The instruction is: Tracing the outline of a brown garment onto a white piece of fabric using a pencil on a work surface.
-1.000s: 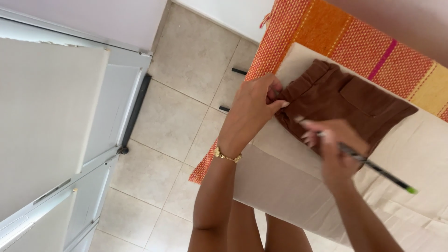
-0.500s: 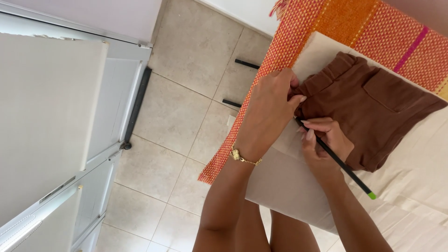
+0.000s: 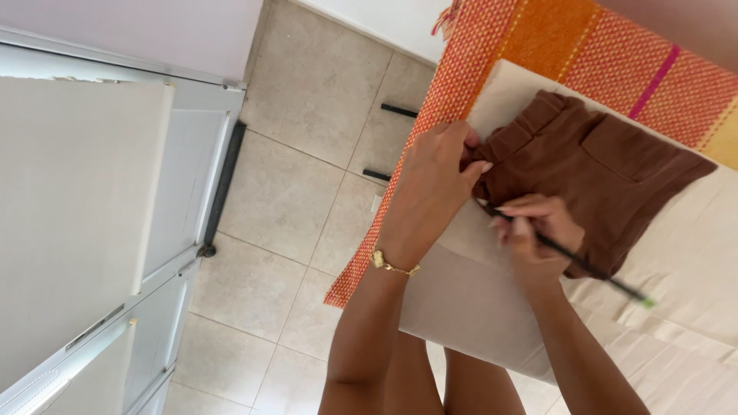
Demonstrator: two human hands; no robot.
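One pair of brown shorts point(image 3: 592, 165) lies right of centre on one beige sheet point(image 3: 477, 307). The left hand point(image 3: 434, 180) presses its edge, fingers together; the right hand point(image 3: 538, 230) is clamped around one black pencil point(image 3: 584, 265). One orange cloth point(image 3: 584, 46) lies underneath.

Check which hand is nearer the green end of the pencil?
Right. The right hand grips the pencil along its shaft, below the green end. The left hand presses the brown shorts, farther away.

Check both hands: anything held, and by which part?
Right hand grips a dark pencil near its tip end, the green end trailing. Left hand holds nothing; it presses the waistband edge of the brown shorts.
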